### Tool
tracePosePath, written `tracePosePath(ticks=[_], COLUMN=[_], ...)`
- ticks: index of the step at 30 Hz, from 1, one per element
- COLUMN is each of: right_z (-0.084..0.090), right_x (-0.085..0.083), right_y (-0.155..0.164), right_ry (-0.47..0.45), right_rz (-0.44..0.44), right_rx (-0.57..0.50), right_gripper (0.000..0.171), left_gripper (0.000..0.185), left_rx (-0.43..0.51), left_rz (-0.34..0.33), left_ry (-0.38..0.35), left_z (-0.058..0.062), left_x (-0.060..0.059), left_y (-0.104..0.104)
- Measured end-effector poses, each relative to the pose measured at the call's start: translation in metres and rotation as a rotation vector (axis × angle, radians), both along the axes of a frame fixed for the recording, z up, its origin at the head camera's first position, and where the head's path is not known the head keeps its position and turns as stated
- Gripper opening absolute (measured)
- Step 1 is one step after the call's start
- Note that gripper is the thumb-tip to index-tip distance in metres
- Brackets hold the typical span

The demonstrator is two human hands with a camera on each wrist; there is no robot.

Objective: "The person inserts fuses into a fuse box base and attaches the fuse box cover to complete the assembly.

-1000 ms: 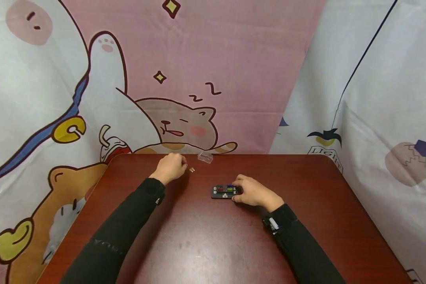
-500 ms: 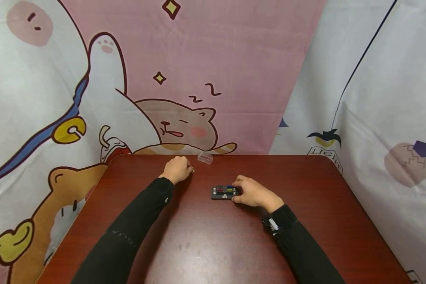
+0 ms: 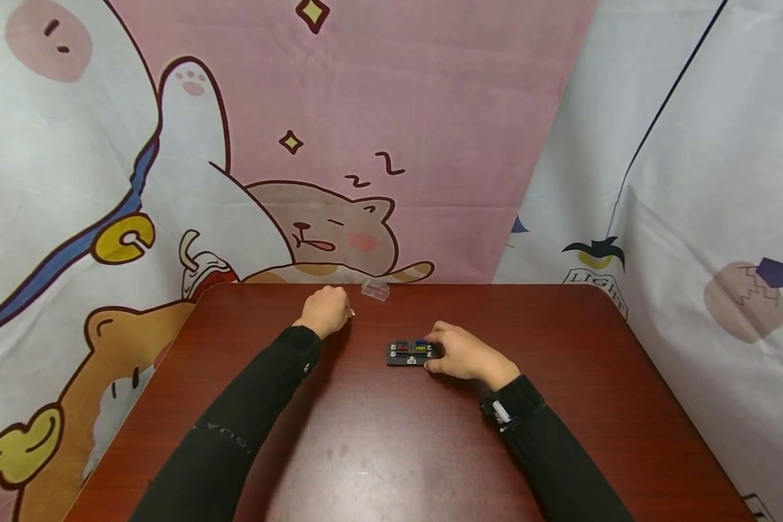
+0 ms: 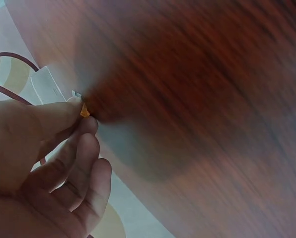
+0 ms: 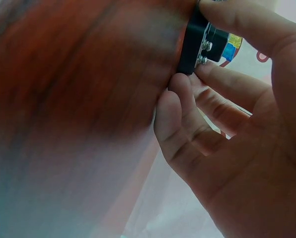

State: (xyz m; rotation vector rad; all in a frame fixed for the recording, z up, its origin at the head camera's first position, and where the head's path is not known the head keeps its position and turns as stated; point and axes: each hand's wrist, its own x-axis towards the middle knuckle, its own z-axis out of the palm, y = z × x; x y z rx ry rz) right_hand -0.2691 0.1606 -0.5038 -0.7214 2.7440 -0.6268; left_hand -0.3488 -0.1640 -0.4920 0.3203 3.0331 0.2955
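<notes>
Your curled right hand (image 3: 468, 354) grips one black block (image 3: 407, 354); left of it, your curled left hand (image 3: 325, 312) pinches one orange bit (image 4: 84, 111).

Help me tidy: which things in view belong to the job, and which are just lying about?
In the job, seemingly:
small orange piece, pinched by the left hand
black block with coloured inserts, held by the right hand

Apparently just about:
clear plastic piece, untouched, though possibly a part
cartoon cloth, backdrop only

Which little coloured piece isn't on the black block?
The orange piece, pinched by the left hand. The red piece, yellow piece and blue piece are on the black block the right hand grips.
</notes>
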Motion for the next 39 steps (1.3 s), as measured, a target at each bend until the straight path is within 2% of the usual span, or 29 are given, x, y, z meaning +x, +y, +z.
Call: tracePosePath(ticks=[13,17,23,29,39], right_z=[-0.002,-0.003,-0.003,-0.003,-0.003], right_x=[0.000,0.001,0.001,-0.001,-0.001], right_y=[0.000,0.000,0.000,-0.001,0.001], right_ry=[-0.013,-0.018,-0.008,-0.001,-0.002], right_rz=[-0.012,-0.017,-0.010,-0.006,-0.006], right_rx=[-0.005,-0.005,-0.004,0.002,-0.002], right_gripper=[0.051,0.051,0.052,0.053,0.053], left_gripper=[0.011,0.012,0.009,0.010,0.013], left_rx=[0.074,0.083,0.096,0.085,0.115], left_rz=[0.023,0.019,-0.008,-0.060,-0.215], left_ry=[-0.020,-0.031,-0.003,0.020,0.043], left_z=[0.001,0.001,0.003,0.010,0.024], left_x=[0.004,0.006,0.008,0.012,0.029], left_y=[-0.003,-0.003,-0.002,0.006,0.034])
